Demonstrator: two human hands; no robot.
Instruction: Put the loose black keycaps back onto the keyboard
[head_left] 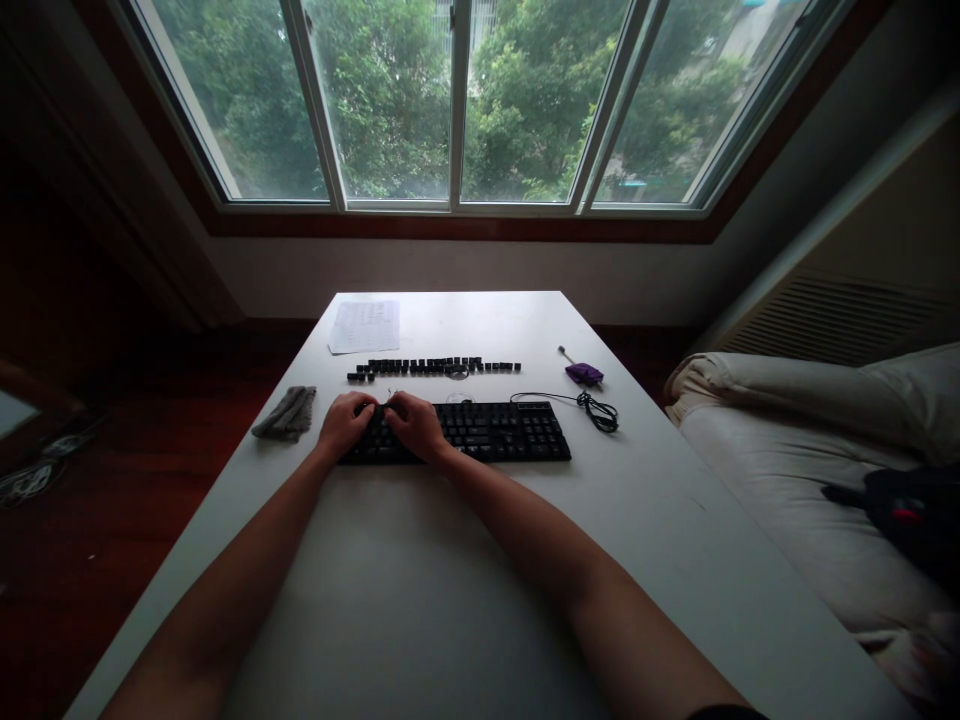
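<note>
A black keyboard (495,432) lies lengthwise across the white table. At its upper left end my left hand (347,424) is closed, fingers curled and thumb pointing inward. Close beside it my right hand (417,424) bends over the keys with its fingers pinched together. A thin, pale wire-like bit shows at the right fingertips, but what either hand holds is too small to make out. Beyond the keyboard, several loose black keycaps (427,366) stand in rows. A small round thing (457,374) lies just in front of them.
Left of the keyboard is a folded grey cloth (289,413). A printed paper sheet (366,327) lies at the table's far left. To the right are a purple item (585,374), a small brush (565,354) and the coiled black cable (600,412). A sofa (780,480) borders the table's right.
</note>
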